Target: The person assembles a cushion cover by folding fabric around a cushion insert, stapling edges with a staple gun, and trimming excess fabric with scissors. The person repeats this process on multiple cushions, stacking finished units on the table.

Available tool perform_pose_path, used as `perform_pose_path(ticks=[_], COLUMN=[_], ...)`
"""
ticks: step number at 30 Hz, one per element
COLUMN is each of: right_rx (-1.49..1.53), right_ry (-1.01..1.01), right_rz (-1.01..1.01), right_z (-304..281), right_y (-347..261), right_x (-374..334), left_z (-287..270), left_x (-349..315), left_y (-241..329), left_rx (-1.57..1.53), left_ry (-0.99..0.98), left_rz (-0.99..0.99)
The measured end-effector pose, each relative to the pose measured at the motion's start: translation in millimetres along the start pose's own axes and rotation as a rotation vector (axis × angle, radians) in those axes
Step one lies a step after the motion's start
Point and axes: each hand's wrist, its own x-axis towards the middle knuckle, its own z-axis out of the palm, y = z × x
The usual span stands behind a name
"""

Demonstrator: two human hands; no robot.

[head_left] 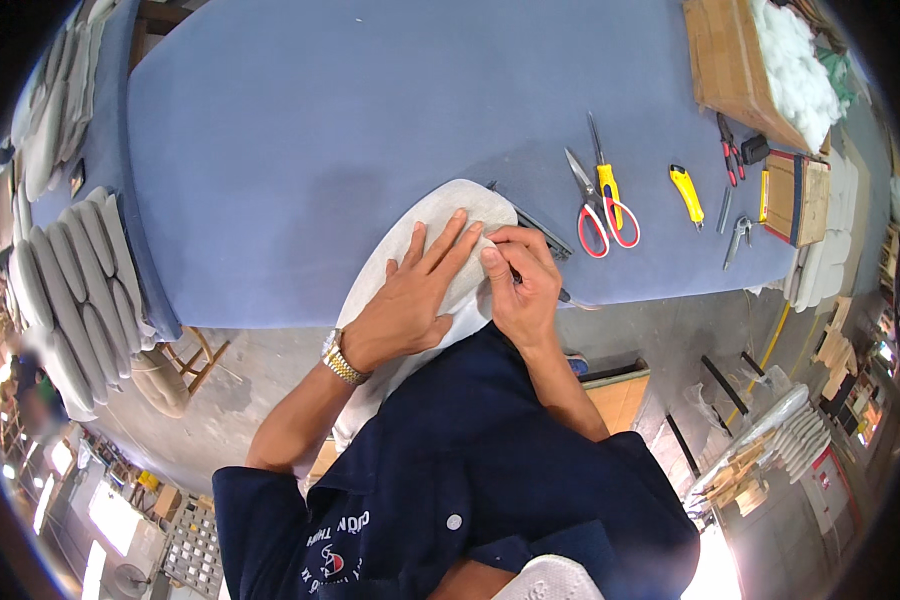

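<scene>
A rounded, light grey fabric-covered cushion lies over the near edge of the blue table, its lower end hanging toward my body. My left hand rests flat on top of it, fingers spread; a metal watch is on that wrist. At the cushion's right edge my right hand is closed, thumb and forefinger pinched together against the fabric. Whatever sits between those fingertips is too small to make out. A dark, slim object lies on the table beside the cushion, partly hidden by my right hand.
To the right are red-and-white scissors, a yellow-handled screwdriver, a yellow utility knife, red-handled pliers and a small metal tool. A cardboard box with white stuffing stands far right. Grey cushions are stacked left.
</scene>
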Motion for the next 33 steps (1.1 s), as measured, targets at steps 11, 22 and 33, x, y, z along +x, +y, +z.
perform_pose_path(ticks=[11, 22, 33], right_rx=[0.118, 0.21, 0.188], right_ry=[0.011, 0.067, 0.035], right_rz=[0.245, 0.233, 0.145], right_z=[0, 8, 5], right_y=[-11, 3, 1], right_x=[-2, -14, -13], left_z=[-14, -10, -8], left_x=[8, 9, 3], left_y=[-6, -13, -13], left_rx=[-0.092, -0.196, -0.201], left_ry=[-0.017, 0.097, 0.088], left_rz=[0.004, 0.158, 0.107])
